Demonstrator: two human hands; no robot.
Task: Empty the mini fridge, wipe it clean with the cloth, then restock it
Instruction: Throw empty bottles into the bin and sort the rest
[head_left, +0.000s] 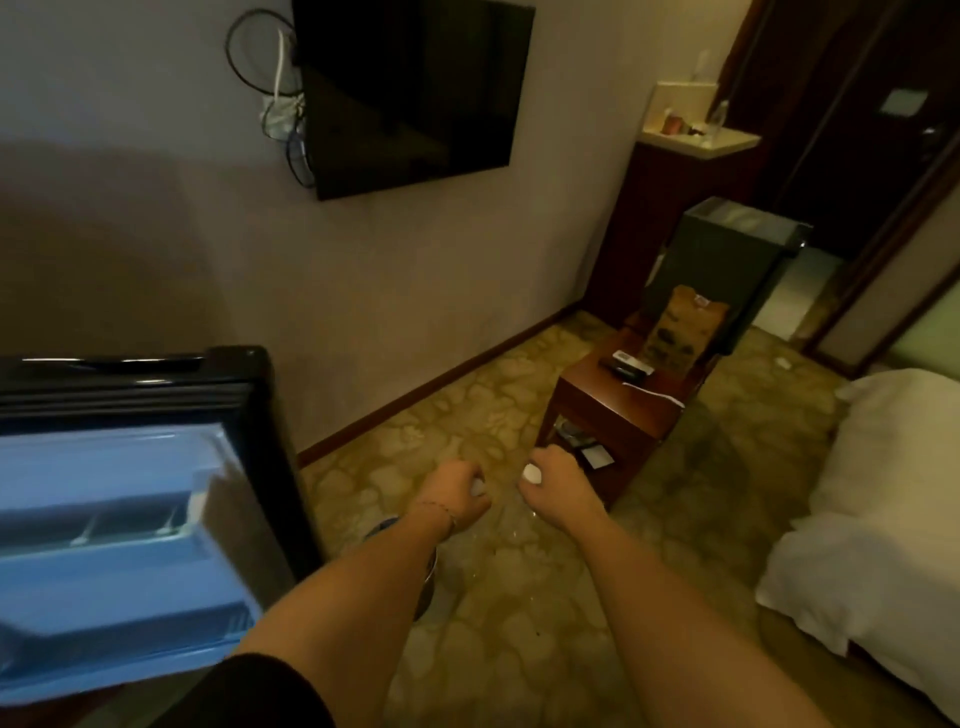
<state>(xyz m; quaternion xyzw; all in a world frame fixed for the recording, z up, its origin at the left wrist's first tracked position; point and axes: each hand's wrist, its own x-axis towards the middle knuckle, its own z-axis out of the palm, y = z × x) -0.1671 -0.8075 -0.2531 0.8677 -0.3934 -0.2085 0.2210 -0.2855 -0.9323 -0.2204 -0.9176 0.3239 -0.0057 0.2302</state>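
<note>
The mini fridge (260, 395) stands at the left, black, with its door (119, 525) swung open and the pale blue inner shelf facing me. Both my arms reach out over the carpet to the right of it. My left hand (454, 491) grips the top of a clear bottle by its white cap (478, 487). My right hand (558, 483) grips another white-capped bottle (532, 474). The clear bottle bodies hang below the hands and barely show against the carpet. No cloth is in view.
A low wooden table (608, 410) with remotes stands just beyond my right hand. A white bed (872, 499) fills the right side. Under my left forearm a round metallic container (428, 577) sits on the carpet. A TV (410, 93) hangs on the wall.
</note>
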